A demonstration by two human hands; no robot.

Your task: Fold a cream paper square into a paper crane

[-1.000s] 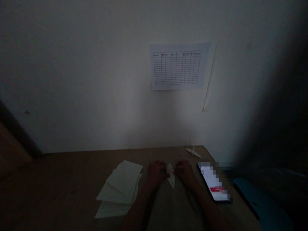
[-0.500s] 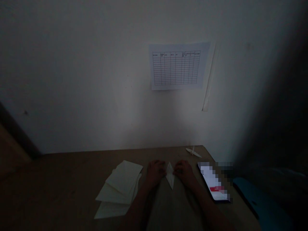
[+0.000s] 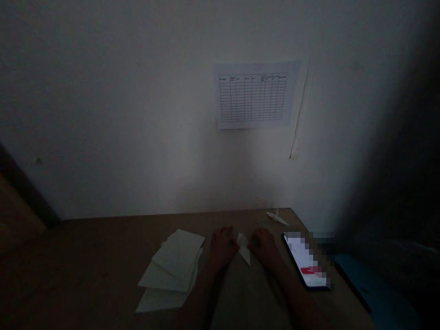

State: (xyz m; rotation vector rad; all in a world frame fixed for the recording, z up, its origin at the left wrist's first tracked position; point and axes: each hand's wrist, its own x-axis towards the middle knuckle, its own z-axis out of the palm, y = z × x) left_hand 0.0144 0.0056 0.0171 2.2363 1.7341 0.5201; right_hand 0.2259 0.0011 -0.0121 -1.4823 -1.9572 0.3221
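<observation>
Touching a small folded paper from both sides, on a dim tabletop

The left hand is curled narrowly, its fingertips at the left edge of the folded paper. The right hand is also curled narrowly, with its fingertips at the right edge. In this low light I cannot tell whether either hand pinches the paper between thumb and fingers or only presses against it.

The folded paper lies between the two hands, at their fingertips, to the right of the left hand and to the left of the right hand. Its near end reaches past the fingertips toward the near side of the table.

It is white and slim, tapering to a sharp near point that slants a little to the right. The far end looks broader and uneven; its finer creases are too dark to make out.

Left of the left hand, a loose, fanned stack of pale sheets lies on the table. Beyond the hands, a printed chart is on the wall. Toward the far right corner of the table rests a small white paper figure with narrow pointed arms. Nearer, to the right of the right hand, lies a phone with a lit screen, partly pixelated. A teal object is at the near right.
</observation>
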